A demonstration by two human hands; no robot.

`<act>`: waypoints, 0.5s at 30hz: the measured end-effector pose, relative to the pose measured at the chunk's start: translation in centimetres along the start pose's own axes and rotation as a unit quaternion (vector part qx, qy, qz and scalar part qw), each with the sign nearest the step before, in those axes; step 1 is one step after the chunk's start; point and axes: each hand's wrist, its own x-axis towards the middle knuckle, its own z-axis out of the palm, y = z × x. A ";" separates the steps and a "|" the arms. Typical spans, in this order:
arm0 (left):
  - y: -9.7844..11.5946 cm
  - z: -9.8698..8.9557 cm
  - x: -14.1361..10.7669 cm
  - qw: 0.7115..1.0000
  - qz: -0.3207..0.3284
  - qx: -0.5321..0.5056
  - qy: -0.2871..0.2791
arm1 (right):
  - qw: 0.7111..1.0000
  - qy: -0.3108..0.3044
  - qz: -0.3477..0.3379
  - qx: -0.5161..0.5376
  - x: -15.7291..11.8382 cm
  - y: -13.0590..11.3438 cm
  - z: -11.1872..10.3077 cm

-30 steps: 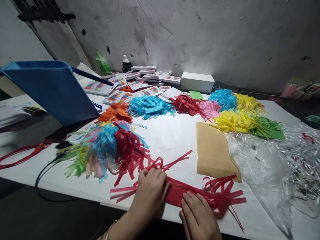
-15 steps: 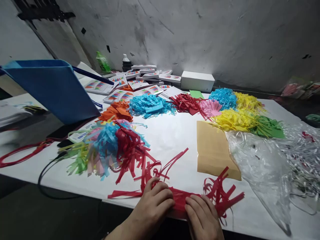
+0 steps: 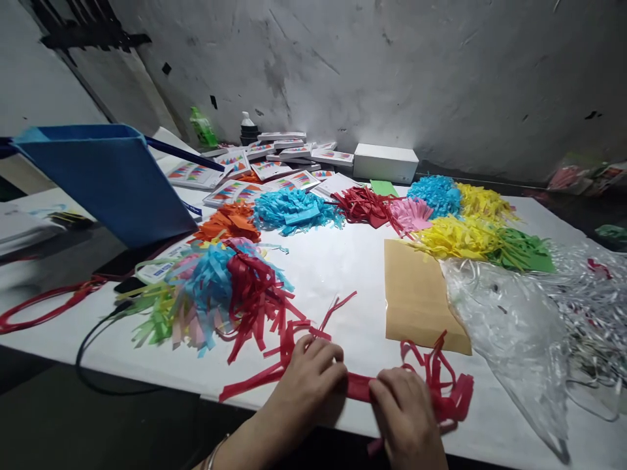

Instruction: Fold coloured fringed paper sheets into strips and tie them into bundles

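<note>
Both hands work on a red tissue paper tassel [image 3: 358, 387] at the table's front edge. My left hand [image 3: 313, 372] is closed over the left part of its uncut middle band, fingers curled. On the right, my right hand [image 3: 404, 405] grips the band's other part, thumb hidden beneath. Cut red strips fan out beyond both hands. Close to the left hand lies a heap of finished-looking tassels [image 3: 210, 277] in blue, red, pink, green and yellow. A brown paper sheet [image 3: 416, 294] lies beyond the right hand.
Tissue fringe piles, orange [image 3: 228, 222], blue [image 3: 289, 209], red [image 3: 365, 205] and yellow [image 3: 458, 238], curve around the back of the white table [image 3: 323, 261]. A clear plastic bag [image 3: 509, 326] lies at right. A blue fabric box [image 3: 108, 183] leans at left, near a black cable [image 3: 81, 359].
The red band has become narrower between my hands and sits slightly higher on the table. My right hand has shifted a little to the right, and the loose strips have moved.
</note>
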 end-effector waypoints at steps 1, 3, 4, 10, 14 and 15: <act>0.1 -0.2 -0.2 0.999 0.035 -0.013 -0.009 | 0.999 -0.006 -0.042 0.014 -0.3 0.3 -0.1; 0.4 -0.7 -0.7 0.997 0.060 -0.032 -0.031 | 0.996 -0.011 -0.092 0.018 -1.0 0.6 -0.5; 0.7 -0.9 -1.1 0.997 0.057 -0.038 -0.034 | 0.995 -0.003 -0.103 0.014 -1.3 0.7 -0.6; 1.4 -0.1 -3.0 0.993 0.056 -0.099 0.024 | 0.993 0.041 -0.100 0.044 -2.1 0.3 -1.1; 1.7 0.1 -3.2 0.989 0.007 -0.145 0.025 | 0.996 0.046 -0.023 0.079 -2.1 -0.4 -1.2; 1.8 -0.1 -3.1 0.989 -0.009 -0.147 0.019 | 0.995 0.048 0.016 0.084 -2.1 -0.6 -1.3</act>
